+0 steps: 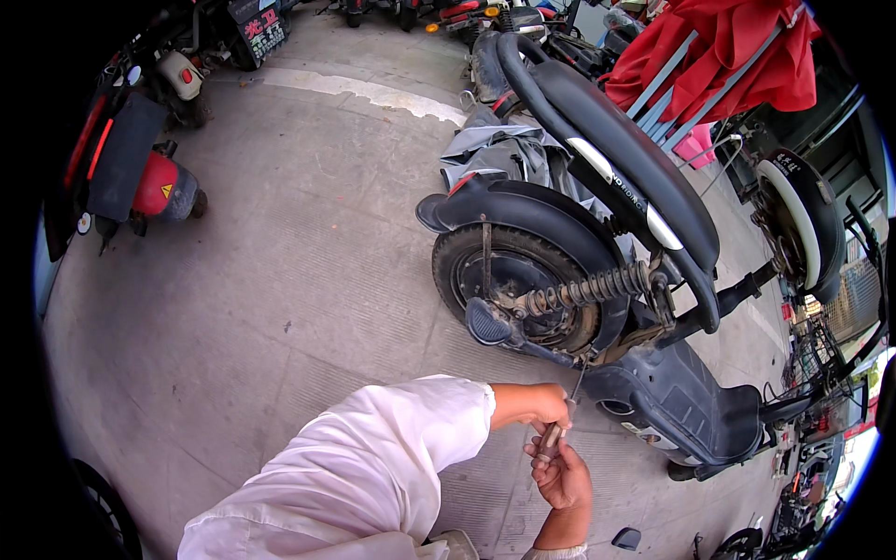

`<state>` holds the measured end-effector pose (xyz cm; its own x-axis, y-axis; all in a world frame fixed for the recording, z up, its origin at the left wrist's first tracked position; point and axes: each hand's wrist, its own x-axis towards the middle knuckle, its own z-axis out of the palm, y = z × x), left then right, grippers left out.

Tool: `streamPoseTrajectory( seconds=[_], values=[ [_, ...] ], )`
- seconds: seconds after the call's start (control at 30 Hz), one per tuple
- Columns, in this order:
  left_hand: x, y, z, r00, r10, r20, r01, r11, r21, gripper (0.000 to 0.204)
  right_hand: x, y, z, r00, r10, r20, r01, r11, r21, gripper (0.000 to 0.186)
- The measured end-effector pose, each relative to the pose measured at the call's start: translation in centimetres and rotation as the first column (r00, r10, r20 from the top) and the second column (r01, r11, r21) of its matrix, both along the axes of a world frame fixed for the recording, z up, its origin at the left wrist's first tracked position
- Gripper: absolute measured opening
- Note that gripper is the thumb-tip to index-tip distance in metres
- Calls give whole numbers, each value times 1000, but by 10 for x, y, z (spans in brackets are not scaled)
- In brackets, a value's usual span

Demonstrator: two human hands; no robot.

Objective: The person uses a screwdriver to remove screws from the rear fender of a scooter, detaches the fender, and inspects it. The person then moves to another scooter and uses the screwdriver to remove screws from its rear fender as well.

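Note:
My left hand [551,405], at the end of a white sleeve, is closed around the upper part of what looks like a screwdriver [550,442]. Its thin shaft points up at the underside of a black electric scooter [537,201], and the tip appears to meet the frame behind the footrest. Lower down, the fingers of my right hand [566,481] are closed on the brownish handle. The scooter's dusty rear wheel [448,271], coil shock absorber [588,287] and black footrest [487,322] are just beyond my hands. My fingers partly hide the tool.
A second dark scooter body [667,397] with a seat is to the right. A folded red canopy [719,56] stands behind. Another scooter with a red part [161,189] is parked far left. A small black piece [626,539] lies on the paved floor [280,280].

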<state>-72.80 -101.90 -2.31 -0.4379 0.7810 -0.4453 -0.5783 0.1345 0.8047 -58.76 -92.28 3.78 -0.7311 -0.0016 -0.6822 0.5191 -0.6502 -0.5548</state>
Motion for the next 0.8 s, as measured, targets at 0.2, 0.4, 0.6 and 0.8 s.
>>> streamPoseTrajectory(
  seconds=[0.2,0.4,0.6,0.8],
  values=[
    [-1,4,20,993,-71,94,77,995,-61,27,3,-5,-9,990,137,17,-120,790,602,30],
    [5,-5,16,997,3,83,-6,999,42,23,0,-6,-4,999,35,-1,-33,957,288,41],
    [-6,-7,14,970,-96,223,62,986,153,43,4,1,1,999,48,-23,-43,979,199,36],
    [9,-5,42,990,-67,-125,47,986,-158,36,7,-7,-9,999,-20,44,-2,886,464,27]
  ],
)
